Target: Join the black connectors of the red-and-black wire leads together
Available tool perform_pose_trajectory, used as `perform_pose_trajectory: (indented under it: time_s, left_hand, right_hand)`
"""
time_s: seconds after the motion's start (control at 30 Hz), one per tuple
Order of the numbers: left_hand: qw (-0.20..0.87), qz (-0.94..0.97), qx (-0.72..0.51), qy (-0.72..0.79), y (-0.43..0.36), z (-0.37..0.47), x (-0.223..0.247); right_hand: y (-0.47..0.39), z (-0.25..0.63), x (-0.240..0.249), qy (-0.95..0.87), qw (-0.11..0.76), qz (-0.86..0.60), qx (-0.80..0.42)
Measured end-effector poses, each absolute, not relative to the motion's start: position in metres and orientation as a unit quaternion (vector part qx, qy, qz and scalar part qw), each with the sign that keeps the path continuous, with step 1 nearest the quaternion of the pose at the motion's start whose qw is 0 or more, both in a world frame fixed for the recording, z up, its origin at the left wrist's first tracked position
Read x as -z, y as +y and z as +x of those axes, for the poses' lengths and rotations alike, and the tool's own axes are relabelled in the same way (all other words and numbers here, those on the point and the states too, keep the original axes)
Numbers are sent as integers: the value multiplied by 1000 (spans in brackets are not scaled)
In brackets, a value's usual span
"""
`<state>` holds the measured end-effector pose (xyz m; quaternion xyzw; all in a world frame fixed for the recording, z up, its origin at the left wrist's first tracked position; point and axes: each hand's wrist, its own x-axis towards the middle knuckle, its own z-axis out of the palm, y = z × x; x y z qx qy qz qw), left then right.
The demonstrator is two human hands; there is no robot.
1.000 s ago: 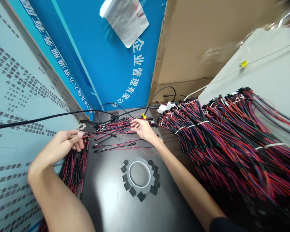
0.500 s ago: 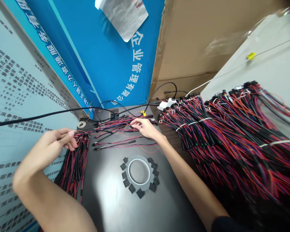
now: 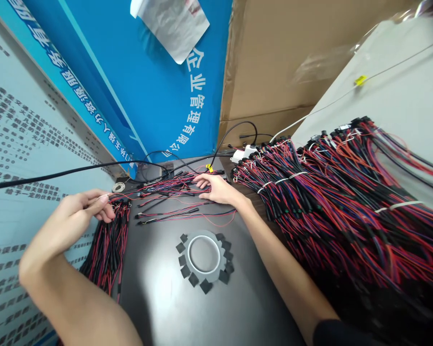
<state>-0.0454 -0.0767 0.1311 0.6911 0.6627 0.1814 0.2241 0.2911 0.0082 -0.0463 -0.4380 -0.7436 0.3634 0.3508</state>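
Observation:
My left hand is pinched closed at the left edge of the table, on the end of a thin wire harness that runs right towards the pile. Black and red strands show beyond its fingertips. My right hand reaches over the right part of the wire pile, thumb and fingers apart, its fingertips close to the wires. Nearer me, a few separate red-and-black cables lie on the grey table. What the right fingertips touch is partly hidden.
A tape roll with dark squares stuck round its rim lies mid-table. Thick harness bundles are stacked on the right. Another bundle hangs over the left edge, near a small pale coil. A black cable crosses in front at the left.
The view has shifted slightly, moving the scene a little left. My right thumb and fingers have spread apart from a closer pinch. My left hand keeps its pinch in nearly the same spot.

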Motion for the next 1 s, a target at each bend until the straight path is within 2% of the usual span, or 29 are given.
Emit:
perform_pose_trajectory:
  time_s: [0.2, 0.43, 0.6, 0.83, 1.0]
  left_hand:
    - [236, 696, -227, 639, -72, -41, -129]
    - [236, 707, -227, 627, -67, -34, -126]
    - [238, 694, -225, 641, -67, -24, -129]
    - [235, 681, -215, 659, -69, -11, -138]
    - [237, 681, -210, 660, -69, -9, -139]
  right_hand:
    - [6, 309, 34, -753, 339, -463, -324]
    - [4, 336, 37, -732, 267, -584, -228]
    - [6, 334, 48, -748, 229, -598, -177]
    - [9, 328, 57, -744, 249, -598, -165]
    - [7, 324, 46, -745, 317, -563, -166]
